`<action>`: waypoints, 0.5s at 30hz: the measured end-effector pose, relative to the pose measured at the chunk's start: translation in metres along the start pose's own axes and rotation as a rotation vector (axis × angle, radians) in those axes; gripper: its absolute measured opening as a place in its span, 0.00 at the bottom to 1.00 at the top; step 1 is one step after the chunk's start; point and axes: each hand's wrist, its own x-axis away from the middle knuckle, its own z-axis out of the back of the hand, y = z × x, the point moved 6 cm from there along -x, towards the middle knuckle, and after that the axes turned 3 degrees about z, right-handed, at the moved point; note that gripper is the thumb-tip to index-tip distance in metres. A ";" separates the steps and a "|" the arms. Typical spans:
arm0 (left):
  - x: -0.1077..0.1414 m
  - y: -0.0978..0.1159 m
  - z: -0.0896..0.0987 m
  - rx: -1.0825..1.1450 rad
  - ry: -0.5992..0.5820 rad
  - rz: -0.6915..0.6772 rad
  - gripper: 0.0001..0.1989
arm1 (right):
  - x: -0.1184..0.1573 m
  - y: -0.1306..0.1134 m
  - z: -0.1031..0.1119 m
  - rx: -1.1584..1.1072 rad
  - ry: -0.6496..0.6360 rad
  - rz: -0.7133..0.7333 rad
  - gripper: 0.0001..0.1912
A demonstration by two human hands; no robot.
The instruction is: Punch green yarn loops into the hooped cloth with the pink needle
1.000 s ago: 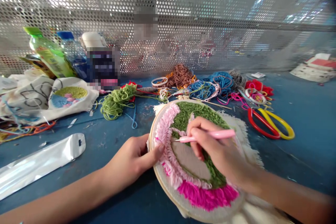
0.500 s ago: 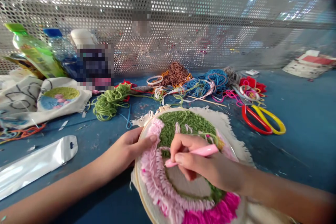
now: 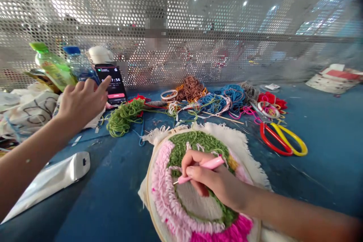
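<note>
A wooden embroidery hoop (image 3: pixel 148 200) lies on the table below centre, holding cloth (image 3: pixel 198 204) tufted with pink, green and magenta yarn. My right hand (image 3: pixel 210 177) rests over the hoop, shut on a pink punch needle (image 3: pixel 198 169) whose metal tip is at the bare cloth. My left hand (image 3: pixel 82 102) is away from the hoop, with its index finger stretched out at or just above a smartphone (image 3: pixel 110 84). The phone stands upright with its screen lit, showing a timer-like display and a pink button.
A green yarn bundle (image 3: pixel 123 118) lies near the hoop, with blue and brown yarn tangles (image 3: pixel 207 98) behind it. Red-and-yellow scissors (image 3: pixel 280 140) lie to the right. A foil pouch (image 3: pixel 51 181), bottles (image 3: pixel 52 66) and cloth (image 3: pixel 28 117) lie left. A perforated metal screen (image 3: pixel 227 15) stands behind.
My left hand has let go of the hoop and moved up and left to the phone. The hoop sits slightly lower in view, and my right hand still holds the needle.
</note>
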 end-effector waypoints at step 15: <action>0.020 0.016 -0.002 -0.127 -0.150 0.013 0.29 | -0.001 0.000 0.000 0.028 -0.006 -0.011 0.08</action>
